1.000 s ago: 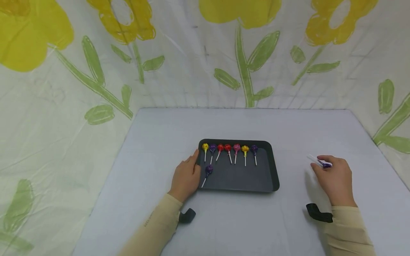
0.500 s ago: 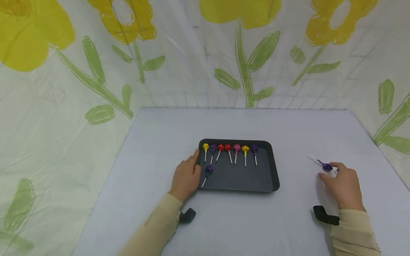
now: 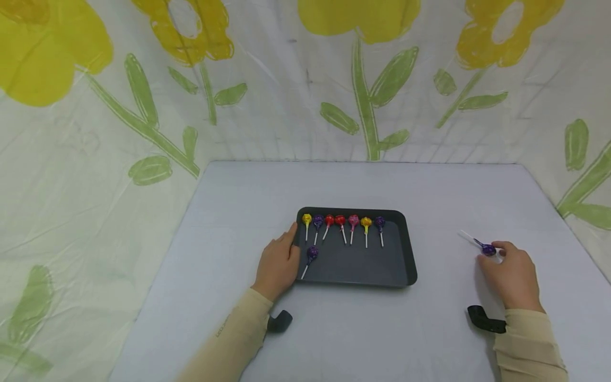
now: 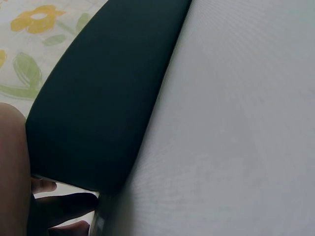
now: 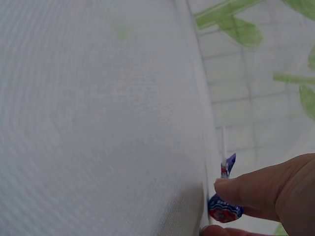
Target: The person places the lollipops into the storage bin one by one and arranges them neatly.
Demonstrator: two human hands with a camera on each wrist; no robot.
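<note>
A purple-wrapped lollipop (image 3: 488, 249) lies at the right of the table, its white stick pointing left and away. My right hand (image 3: 513, 276) pinches it by the wrapped head; in the right wrist view the thumb (image 5: 251, 189) presses on the blue and red wrapper. A dark grey tray (image 3: 363, 268) stands mid-table, and my left hand (image 3: 278, 265) holds its left side. In the left wrist view the thumb (image 4: 14, 167) lies by the tray's rim and the fingers (image 4: 66, 206) at its end. One purple lollipop (image 3: 312, 253) lies near that hand inside the tray.
Along the tray's back side runs a row of several lollipops, among them a yellow one (image 3: 306, 218), a red one (image 3: 329, 219) and a pink one (image 3: 353, 219). Behind the white table (image 3: 248, 185) hangs a flower-printed sheet (image 3: 286, 106).
My right hand has shifted right and nearer, its fingers moving from around the lollipop's wrapper neck to its head, while the lollipop has hardly moved. Left hand and tray stay still.
</note>
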